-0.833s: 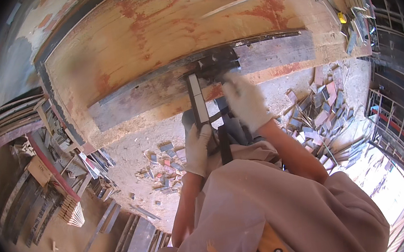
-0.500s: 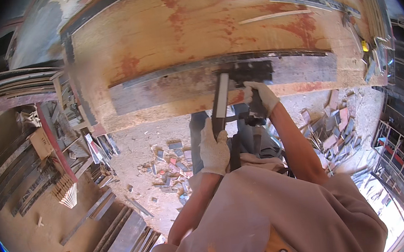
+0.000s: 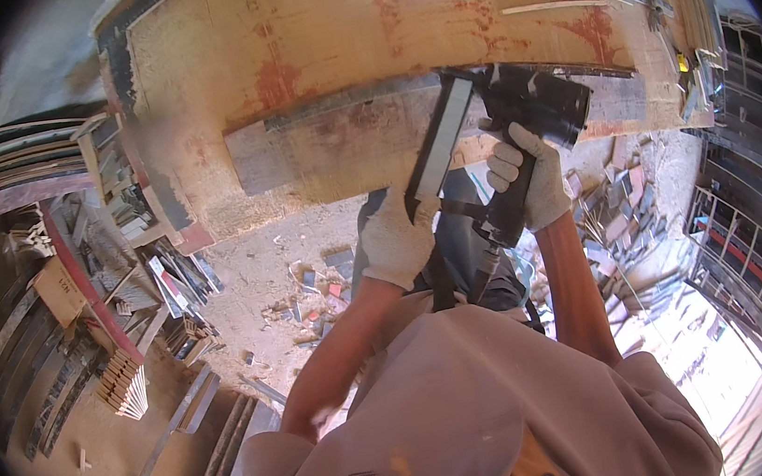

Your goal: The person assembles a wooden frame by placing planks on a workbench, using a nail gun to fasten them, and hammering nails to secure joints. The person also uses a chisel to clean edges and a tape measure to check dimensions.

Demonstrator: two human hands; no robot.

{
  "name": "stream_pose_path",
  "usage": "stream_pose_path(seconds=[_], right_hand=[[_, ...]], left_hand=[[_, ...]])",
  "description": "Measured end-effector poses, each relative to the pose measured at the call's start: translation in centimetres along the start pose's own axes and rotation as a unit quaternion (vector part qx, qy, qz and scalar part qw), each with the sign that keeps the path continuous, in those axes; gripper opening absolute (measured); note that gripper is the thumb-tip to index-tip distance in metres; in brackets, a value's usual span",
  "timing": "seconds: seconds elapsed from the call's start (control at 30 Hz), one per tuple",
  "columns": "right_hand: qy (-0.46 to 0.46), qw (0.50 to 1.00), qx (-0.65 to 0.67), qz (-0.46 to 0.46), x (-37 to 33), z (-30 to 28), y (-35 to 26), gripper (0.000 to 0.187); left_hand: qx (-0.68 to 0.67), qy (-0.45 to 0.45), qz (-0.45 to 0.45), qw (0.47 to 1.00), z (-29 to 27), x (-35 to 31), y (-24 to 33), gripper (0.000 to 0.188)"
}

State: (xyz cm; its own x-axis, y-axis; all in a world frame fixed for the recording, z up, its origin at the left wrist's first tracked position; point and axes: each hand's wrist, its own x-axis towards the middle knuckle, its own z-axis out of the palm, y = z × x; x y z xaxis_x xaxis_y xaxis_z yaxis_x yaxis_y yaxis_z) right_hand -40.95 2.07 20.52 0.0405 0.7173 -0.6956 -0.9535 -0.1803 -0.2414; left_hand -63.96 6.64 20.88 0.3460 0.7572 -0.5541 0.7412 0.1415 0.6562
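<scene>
A black nail gun (image 3: 537,105) is held in both gloved hands over the near edge of the worktop (image 3: 325,33), its thick cylindrical head pointing far and to the right. A long magazine (image 3: 442,144) with a pale strip along it slants from the head toward the near left. Whether any part touches the grey plank (image 3: 337,140) lying along the near edge, I cannot tell.

The right hand (image 3: 537,184) has its fingers (image 3: 505,167) curled around the handle (image 3: 511,207), just below the head. The left hand (image 3: 400,243) is closed around the near end of the magazine, thumb and fingers wrapping its sides.

The tool looks stiff and fairly heavy, with most of the weight likely in the bulky head, so it would tend to tip far and right if held by the magazine alone. The handle seems the best place for the main grip, with the magazine's near end good for steadying. The casing could be slick, though the gloves should help; the slim magazine is probably the part to spare from knocks, and fingers belong well away from the nose.
</scene>
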Motion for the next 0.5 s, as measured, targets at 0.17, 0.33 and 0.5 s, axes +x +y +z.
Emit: stream_pose_path(seconds=[0.17, 0.33, 0.5], right_hand=[[0.007, 0.999, -0.025, 0.040, 2.6, 4.2, 3.9, 0.023], [0.024, 0.996, -0.020, 0.080, 6.6, 6.9, 9.7, 0.027], [0.119, 0.981, -0.110, 0.108, 8.8, 11.7, 14.8, 0.026]], left_hand=[[0.031, -0.042, 0.025, 0.998, -4.6, 1.8, -4.4, 0.043], [0.150, 0.205, 0.125, 0.959, -12.6, 12.4, -16.6, 0.065], [0.295, 0.094, 0.270, 0.912, -16.0, 21.2, -20.4, 0.067]])
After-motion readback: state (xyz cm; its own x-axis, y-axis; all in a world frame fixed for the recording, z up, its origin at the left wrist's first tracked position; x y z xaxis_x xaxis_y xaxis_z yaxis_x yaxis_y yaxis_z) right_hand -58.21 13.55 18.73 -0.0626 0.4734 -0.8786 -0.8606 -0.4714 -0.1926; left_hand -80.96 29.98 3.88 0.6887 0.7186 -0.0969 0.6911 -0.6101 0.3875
